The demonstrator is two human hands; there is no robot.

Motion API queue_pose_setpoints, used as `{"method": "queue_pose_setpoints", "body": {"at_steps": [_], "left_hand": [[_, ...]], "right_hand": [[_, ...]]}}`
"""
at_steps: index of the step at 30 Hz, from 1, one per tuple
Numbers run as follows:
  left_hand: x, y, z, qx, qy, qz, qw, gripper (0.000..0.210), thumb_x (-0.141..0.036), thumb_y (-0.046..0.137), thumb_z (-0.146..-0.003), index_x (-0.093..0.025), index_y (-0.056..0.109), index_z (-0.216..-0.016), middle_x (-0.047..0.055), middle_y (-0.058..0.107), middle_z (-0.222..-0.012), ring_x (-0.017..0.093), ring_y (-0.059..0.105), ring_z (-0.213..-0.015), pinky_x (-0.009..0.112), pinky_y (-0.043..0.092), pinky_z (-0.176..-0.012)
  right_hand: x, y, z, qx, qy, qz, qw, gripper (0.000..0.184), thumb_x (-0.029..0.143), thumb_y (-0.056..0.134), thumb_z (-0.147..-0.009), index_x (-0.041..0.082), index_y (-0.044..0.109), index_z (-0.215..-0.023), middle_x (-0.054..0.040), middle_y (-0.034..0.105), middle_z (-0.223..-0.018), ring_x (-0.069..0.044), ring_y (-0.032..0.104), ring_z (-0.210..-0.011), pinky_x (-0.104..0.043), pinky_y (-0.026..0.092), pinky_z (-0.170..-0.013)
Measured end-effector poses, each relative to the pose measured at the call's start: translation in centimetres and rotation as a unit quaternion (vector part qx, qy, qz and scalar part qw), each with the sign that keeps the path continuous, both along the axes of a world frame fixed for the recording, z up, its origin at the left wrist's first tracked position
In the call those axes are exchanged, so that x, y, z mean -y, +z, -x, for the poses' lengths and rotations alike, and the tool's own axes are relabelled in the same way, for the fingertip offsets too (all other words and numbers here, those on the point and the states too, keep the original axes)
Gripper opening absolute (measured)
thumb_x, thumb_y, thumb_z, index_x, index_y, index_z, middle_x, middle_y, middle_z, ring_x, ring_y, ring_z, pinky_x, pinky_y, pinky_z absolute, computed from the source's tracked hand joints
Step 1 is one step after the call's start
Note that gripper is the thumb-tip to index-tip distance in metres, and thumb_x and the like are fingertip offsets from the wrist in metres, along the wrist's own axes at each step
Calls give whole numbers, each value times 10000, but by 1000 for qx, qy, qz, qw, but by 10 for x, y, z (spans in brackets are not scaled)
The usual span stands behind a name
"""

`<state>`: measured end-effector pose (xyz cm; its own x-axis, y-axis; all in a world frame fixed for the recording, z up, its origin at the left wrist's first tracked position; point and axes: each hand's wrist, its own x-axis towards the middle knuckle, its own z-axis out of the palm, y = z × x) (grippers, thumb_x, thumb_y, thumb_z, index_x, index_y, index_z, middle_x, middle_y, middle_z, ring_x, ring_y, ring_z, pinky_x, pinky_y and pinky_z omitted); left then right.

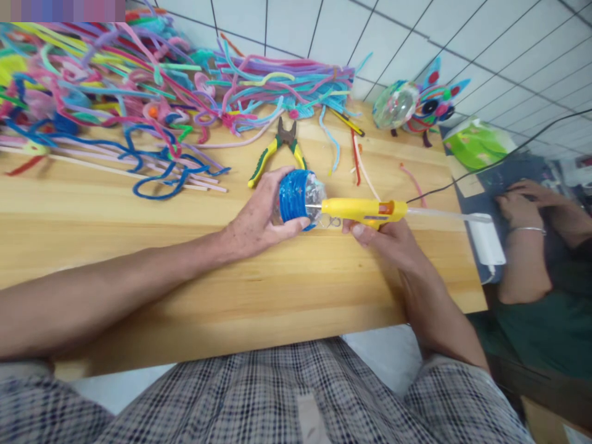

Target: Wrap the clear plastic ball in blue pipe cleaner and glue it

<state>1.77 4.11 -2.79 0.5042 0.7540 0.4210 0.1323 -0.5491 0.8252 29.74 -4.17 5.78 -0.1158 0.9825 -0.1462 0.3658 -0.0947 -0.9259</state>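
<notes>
My left hand [259, 222] is wrapped round a clear plastic bottle piece [316, 196] whose near part is wound with blue pipe cleaner [295, 194]. In my right hand [388, 240] is a yellow hot glue gun [358, 208], its nozzle against the bottle piece at the edge of the blue winding. A translucent glue stick [439, 214] juts from the gun's back end, and a dark cord trails from it. Just beyond my left hand lie pliers [285, 137] with yellow and green handles, their jaws pointing away from me.
Heaped pipe cleaners [139, 92] in many colours cover the back left of the wooden table [259, 302]. A yellow utility knife [348, 122] lies behind the pliers. At the back right stands a decorated bottle figure [430, 108]. A co-worker's hands [520, 206] rest at the right.
</notes>
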Motion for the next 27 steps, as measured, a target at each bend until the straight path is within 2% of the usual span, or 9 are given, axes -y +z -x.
{"method": "queue_pose_setpoints", "body": {"at_steps": [3,7,12,23,27], "left_hand": [[0,0,0,-1,1,-4,1000,937,-755,777,-940,-238,433,-1642,200,586,-1597,401,591,-1508,607,503,-1320],[0,0,-1,-1,4,-3,1000,961,-783,783,-922,-233,446,-1635,196,585,-1598,402,583,-1517,603,496,-1327],[0,0,0,-2,-5,-25,1000,915,-715,779,-959,-225,426,-1646,206,574,-1609,397,578,-1533,599,492,-1331],[-1,0,2,-20,-14,-34,999,924,-727,768,-966,-253,381,-1658,204,554,-1622,391,571,-1536,621,498,-1320],[0,0,2,-7,-10,-22,1000,924,-715,789,-955,-244,408,-1653,205,564,-1623,400,576,-1533,604,488,-1333]], "right_hand": [[-1,3,2,-1,8,6,1000,533,740,869,-855,221,747,-873,-13,698,-777,-142,558,-643,-299,484,-573],[-2,4,2,-3,2,15,1000,513,723,874,-857,226,753,-889,-29,722,-820,-147,564,-655,-299,460,-555],[-3,3,2,-24,-1,20,1000,537,741,898,-828,227,751,-879,-21,719,-808,-134,538,-623,-294,435,-528],[-7,3,7,-31,15,-4,999,542,766,866,-854,240,738,-857,-16,699,-815,-136,527,-630,-315,436,-538],[-6,0,0,-45,23,-12,999,542,764,856,-872,234,744,-851,-5,675,-752,-123,495,-578,-321,439,-540]]}}
